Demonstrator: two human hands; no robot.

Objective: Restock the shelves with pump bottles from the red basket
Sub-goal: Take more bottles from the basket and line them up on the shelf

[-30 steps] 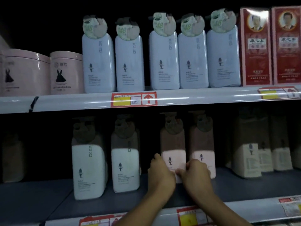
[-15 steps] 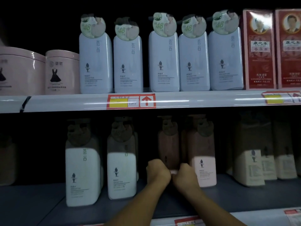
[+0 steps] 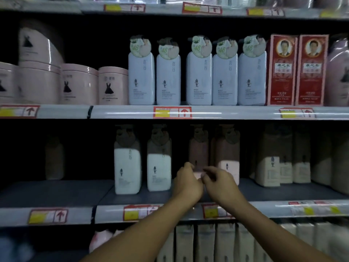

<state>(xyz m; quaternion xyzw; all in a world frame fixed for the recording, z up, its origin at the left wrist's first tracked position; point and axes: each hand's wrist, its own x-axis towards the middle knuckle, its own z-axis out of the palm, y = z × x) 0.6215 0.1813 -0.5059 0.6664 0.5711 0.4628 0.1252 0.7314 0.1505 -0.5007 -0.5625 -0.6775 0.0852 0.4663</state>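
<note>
- Up top, five pale blue pump bottles (image 3: 198, 78) stand in a row on the upper shelf (image 3: 245, 112), each with a round green neck tag printed "48"; the smaller label text is too blurred to read.
- Just right of them, two red boxes (image 3: 297, 69) carry a portrait and Chinese characters that I cannot make out.
- To the left, pink round tins (image 3: 94, 86) show a black dress silhouette.
- Red-framed price tags (image 3: 172, 112) with a yellow patch and a red up-arrow sit on the shelf edges; their print is unreadable.
- On the dim middle shelf (image 3: 56, 193), two white pump bottles (image 3: 143, 167) stand left of the hands, beige bottles (image 3: 268, 167) to the right.
- The pink pump bottle (image 3: 198, 154) stands on this shelf, close beside a second pink one (image 3: 227, 159), which partly blocks its right side.
- The left hand (image 3: 187, 183) curls its fingers around the bottle's lower left edge.
- The right hand (image 3: 220, 184) has loosely bent fingers at the bottle's lower right; whether they grip it I cannot tell.
- Both hands hide the bottle's base and lower label.
- The red basket is out of view.
</note>
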